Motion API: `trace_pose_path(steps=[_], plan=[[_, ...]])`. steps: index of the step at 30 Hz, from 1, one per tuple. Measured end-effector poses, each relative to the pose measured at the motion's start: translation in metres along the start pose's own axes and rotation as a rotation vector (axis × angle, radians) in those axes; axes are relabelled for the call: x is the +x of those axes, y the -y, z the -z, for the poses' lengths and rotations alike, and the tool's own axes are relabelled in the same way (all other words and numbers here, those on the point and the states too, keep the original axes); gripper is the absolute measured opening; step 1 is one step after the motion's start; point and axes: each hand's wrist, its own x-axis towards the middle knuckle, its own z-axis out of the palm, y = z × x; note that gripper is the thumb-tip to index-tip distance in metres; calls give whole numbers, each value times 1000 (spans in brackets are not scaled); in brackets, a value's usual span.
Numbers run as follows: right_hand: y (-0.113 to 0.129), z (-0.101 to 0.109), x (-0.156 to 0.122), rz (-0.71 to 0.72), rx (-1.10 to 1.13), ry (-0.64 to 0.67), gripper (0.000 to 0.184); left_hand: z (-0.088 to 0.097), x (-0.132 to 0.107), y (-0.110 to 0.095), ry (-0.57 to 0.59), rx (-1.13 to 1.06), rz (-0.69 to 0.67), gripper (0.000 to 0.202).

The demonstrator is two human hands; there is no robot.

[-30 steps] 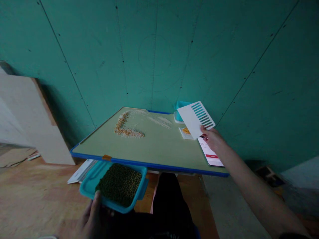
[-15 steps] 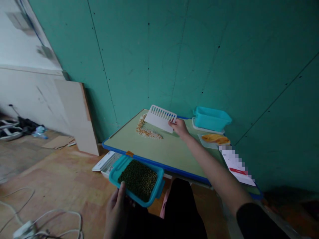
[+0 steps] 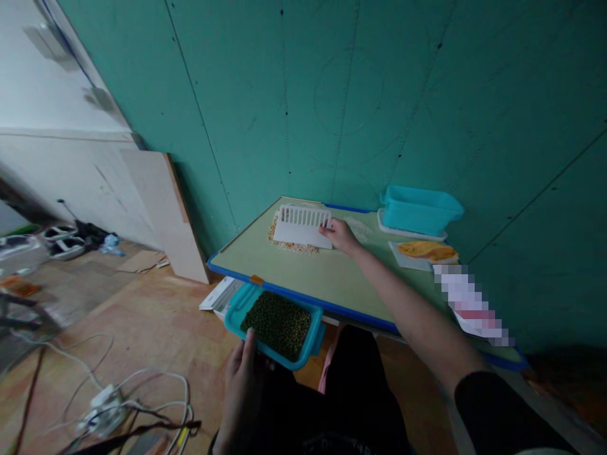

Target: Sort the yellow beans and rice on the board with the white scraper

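Observation:
My left hand (image 3: 243,366) grips the near left rim of a turquoise plastic tub (image 3: 236,311), thumb on the edge. Dark green beans and paler round ones (image 3: 279,323) lie in the tub, which is held low at the table's front edge. In my right hand (image 3: 340,236) is the right end of a white slotted scraper (image 3: 301,234), slots upward, its lower edge at the tabletop. Yellow and whitish grains (image 3: 303,249) show along its left side and below it; the scraper hides others. A pale scatter of fine grains (image 3: 359,229) lies just beyond my right hand.
The blue-edged table (image 3: 279,272) stands against a green wall. At its back right are another turquoise tub (image 3: 420,212) on a white lid, a yellow cloth-like item (image 3: 427,250) and papers (image 3: 467,297). Cables with a power strip (image 3: 107,407) lie on the floor at left.
The scraper has turned to lie more level and moved down over the grains, covering part of them. The pale scatter beyond my right hand now shows. My left hand still holds the tub.

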Motion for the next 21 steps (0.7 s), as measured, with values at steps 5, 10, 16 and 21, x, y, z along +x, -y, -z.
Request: trace_pose_path(steps=[5,10,16,21], plan=[[6,-6,-5,27,-26,22,12,-4,-2,-3,-21,3,-27,38],[11,-9,-9,60,-56,43,13,-2,3,5,6,-72,6,42],[14,-9,-12,94,-112,29,14,3,5,10,15,-14,10,44],[17,-9,-14,95,-99,56,12,2,7,13,-1,-47,-1,43]])
